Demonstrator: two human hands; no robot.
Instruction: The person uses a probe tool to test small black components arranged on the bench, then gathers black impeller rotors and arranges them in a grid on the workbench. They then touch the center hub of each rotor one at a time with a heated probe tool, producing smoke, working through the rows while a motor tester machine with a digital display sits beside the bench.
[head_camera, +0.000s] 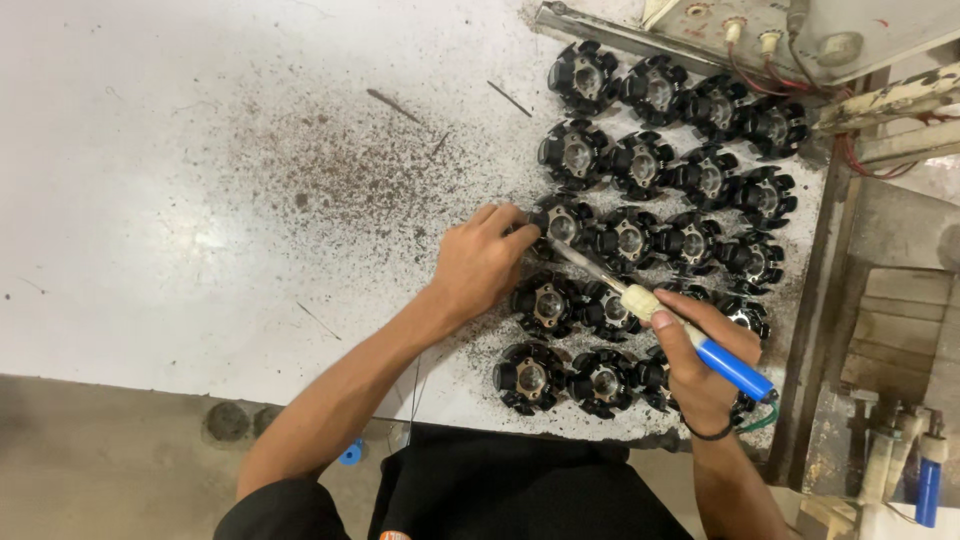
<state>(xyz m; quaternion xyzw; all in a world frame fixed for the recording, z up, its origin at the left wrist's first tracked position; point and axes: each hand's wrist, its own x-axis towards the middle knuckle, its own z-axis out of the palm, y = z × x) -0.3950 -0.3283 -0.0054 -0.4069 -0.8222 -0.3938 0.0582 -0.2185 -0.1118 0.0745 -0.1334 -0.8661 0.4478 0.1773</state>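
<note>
**Soldering at the tabletop: hands, tool and parts**

Left hand (480, 262): we find its grip narrow, fingertips pinched on the edge of one round black part (562, 224) in the third row, apparently to steady it for the tool.

Right hand (700, 370): its grip is closed around the blue handle of a soldering iron (668, 320), held like a pen. The shaft slants up and left, and the tip meets the pinched part beside the left fingers.

Black parts (660, 150): we count five rough rows of them, each with a metal centre, packed touching or just beside one another on the right portion of the tabletop (180, 200), so each lies within reach of the iron.

Loose bits: a few thin wires or rods (392, 104) lie apart on the speckled middle area.

Edges and room: the rows run close to the right edge, where a metal frame (815, 330) and a wired box (760, 30) crowd in. The near edge runs just below the front row. Open white surface stretches well to the left.
</note>
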